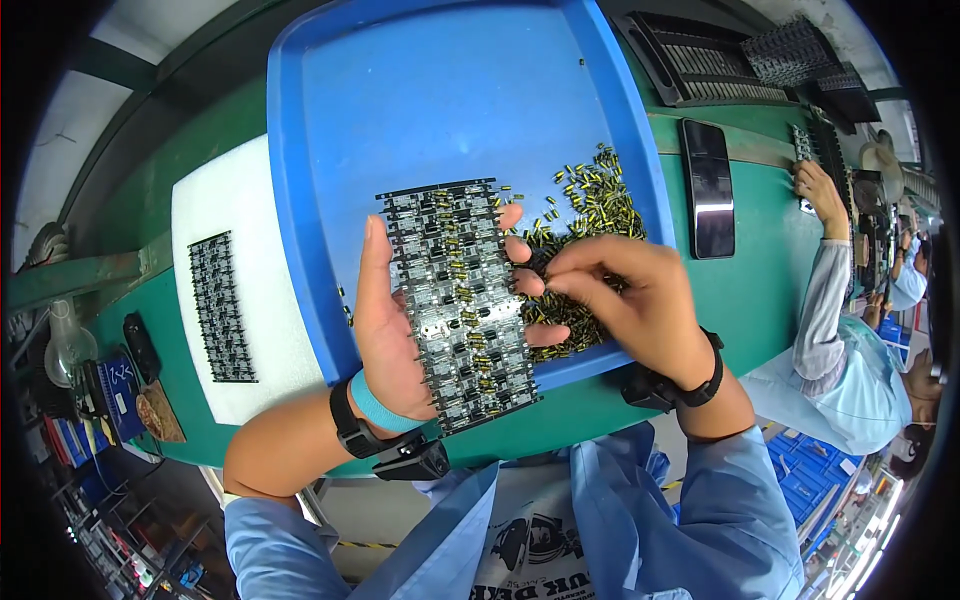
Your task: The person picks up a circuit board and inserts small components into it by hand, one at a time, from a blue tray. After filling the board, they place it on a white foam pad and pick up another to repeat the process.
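Observation:
My left hand (pixel 375 325) holds a panel of circuit boards (pixel 440 335) from beneath, its thumb along the left edge and its fingertips showing past the right edge. The panel tilts slightly above a blue plastic tray (pixel 283 190). Small black-and-yellow cylindrical parts, like capacitors, run down the panel's middle. A heap of the same loose capacitors (pixel 605 205) lies in the tray's right side. Over this heap, my right hand (pixel 645 300) is closed in a pinch, thumb and forefinger together near the left fingertips. Anything between them is too small to make out.
Left of the tray, another board panel (pixel 218 310) lies on a white foam sheet (pixel 265 365). A black phone (pixel 708 190) rests on the green table (pixel 765 215) at right. Dark racks (pixel 715 65) stand far right. A co-worker's hand (pixel 822 197) touches a board beyond the phone.

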`<state>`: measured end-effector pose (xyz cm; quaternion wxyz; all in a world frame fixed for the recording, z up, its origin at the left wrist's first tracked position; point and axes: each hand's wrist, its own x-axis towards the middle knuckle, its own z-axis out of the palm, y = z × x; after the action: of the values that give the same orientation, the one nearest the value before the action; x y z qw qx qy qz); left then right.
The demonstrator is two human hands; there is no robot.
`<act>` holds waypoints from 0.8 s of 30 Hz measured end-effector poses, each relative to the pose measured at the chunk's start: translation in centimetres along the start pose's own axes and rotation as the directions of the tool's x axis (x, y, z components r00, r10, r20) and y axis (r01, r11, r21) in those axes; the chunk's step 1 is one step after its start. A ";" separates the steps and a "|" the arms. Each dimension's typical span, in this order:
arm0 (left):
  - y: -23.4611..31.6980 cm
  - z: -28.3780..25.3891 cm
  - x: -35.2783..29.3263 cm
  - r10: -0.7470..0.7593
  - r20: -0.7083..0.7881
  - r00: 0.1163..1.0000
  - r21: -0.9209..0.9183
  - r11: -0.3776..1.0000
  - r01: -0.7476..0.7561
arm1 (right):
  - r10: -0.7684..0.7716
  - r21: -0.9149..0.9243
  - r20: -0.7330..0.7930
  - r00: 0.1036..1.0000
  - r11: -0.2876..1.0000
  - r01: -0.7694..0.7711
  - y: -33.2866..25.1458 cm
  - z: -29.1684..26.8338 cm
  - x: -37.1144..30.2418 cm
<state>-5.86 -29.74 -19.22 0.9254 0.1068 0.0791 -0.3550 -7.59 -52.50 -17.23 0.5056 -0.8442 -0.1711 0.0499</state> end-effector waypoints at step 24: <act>-0.3 0.2 -0.7 0.013 -0.043 0.999 0.029 1.000 -0.012 | 0.062 0.305 -0.091 0.994 0.952 -0.032 -1.1 0.5 -0.6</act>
<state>-6.56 -29.51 -18.87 0.9241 0.1280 0.0933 -0.3478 -8.54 -51.81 -16.60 0.6355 -0.7619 -0.1161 0.0456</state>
